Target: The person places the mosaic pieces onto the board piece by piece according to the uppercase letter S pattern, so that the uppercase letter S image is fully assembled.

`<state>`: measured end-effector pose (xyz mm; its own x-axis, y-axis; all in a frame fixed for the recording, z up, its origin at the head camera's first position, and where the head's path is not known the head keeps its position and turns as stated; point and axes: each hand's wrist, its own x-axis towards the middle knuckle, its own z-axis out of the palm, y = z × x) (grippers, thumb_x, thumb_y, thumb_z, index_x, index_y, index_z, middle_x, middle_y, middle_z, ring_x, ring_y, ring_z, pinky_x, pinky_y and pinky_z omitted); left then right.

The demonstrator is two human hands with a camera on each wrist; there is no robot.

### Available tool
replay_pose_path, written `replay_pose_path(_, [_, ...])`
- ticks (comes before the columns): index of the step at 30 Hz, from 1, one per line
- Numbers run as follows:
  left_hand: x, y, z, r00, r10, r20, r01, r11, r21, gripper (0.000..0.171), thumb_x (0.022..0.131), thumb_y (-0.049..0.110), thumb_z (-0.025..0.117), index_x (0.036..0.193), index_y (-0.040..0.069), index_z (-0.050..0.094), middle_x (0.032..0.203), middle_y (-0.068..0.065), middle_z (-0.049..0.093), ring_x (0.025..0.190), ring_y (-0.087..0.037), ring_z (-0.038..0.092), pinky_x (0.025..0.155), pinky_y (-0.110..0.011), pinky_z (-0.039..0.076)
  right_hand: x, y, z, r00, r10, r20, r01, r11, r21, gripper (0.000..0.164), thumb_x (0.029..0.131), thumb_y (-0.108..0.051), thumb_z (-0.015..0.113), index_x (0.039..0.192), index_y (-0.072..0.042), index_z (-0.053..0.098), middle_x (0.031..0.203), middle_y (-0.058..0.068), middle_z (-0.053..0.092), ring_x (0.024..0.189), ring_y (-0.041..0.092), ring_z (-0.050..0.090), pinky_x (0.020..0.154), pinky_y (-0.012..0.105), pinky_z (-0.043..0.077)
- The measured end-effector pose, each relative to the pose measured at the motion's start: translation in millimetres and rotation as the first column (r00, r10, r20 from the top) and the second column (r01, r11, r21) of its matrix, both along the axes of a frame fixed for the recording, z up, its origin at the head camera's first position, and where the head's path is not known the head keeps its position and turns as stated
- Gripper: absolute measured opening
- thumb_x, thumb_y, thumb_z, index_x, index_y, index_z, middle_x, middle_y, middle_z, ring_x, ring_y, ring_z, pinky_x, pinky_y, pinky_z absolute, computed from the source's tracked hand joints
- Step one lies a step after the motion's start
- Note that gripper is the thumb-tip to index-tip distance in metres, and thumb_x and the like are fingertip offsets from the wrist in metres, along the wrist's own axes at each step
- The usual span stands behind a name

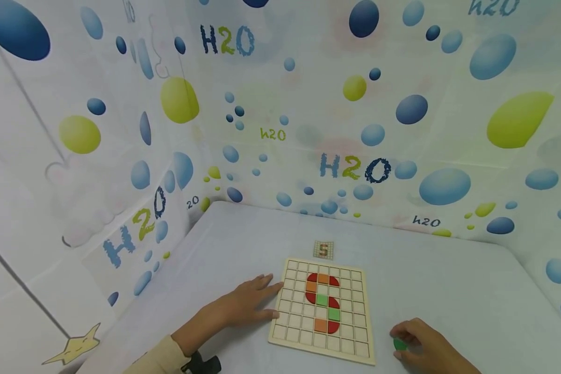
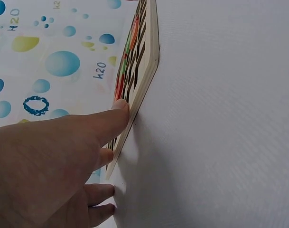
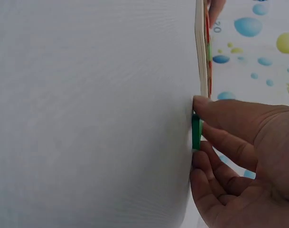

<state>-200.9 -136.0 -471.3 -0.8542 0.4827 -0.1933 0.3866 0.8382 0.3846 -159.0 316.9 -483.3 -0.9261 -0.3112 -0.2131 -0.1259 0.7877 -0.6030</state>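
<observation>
A pale wooden grid board (image 1: 294, 336) lies on the white table, with red, orange and light green tiles (image 1: 321, 300) set in an S-like curve. At its left edge rests my left hand (image 1: 243, 304), fingers spread; in the left wrist view the thumb (image 2: 116, 114) touches the rim. Right of the board, my right hand (image 1: 423, 343) has a green tile (image 1: 399, 344) between thumb and fingers, low at the tabletop. The right wrist view shows that green tile (image 3: 196, 133) edge-on, with the other fingers curled beside it.
Behind the board lies a small card (image 1: 323, 250) printed with a similar S pattern on a grid. A black object (image 1: 203, 363) sits by the left sleeve (image 1: 161, 358). Printed fabric walls (image 1: 304, 93) stand at the back and left of the white table (image 1: 243, 228).
</observation>
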Motion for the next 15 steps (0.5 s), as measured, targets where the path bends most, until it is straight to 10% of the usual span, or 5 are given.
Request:
replay_pose_path(8, [-1.5,-1.1,-1.2,1.000,0.005,-0.006,-0.005,1.000,0.001,0.078,0.100,0.065,0.060,0.165,0.028,0.038,0.173,-0.013,0.030,0.160,-0.037,0.027,0.124,-0.062,0.032,-1.4,9.2,0.7,0.964,0.216,-0.156,-0.221,0.975,-0.015,0.030,0.090,-0.024,0.085,0.110,-0.011,0.067,0.104,-0.002,0.059,0.088,-0.007,0.052,0.077,0.023,0.055])
replay_pose_path(15, [0.1,0.1,1.1,1.000,0.012,0.022,-0.013,1.000,0.017,0.078,0.100,0.064,0.061,0.165,0.028,0.039,0.173,-0.013,0.029,0.160,-0.037,0.027,0.124,-0.062,0.032,-1.5,6.9,5.9,0.991,0.133,-0.033,-0.133,0.991,0.002,0.031,0.089,-0.024,0.086,0.108,-0.011,0.066,0.102,-0.002,0.058,0.087,-0.006,0.052,0.078,0.021,0.054])
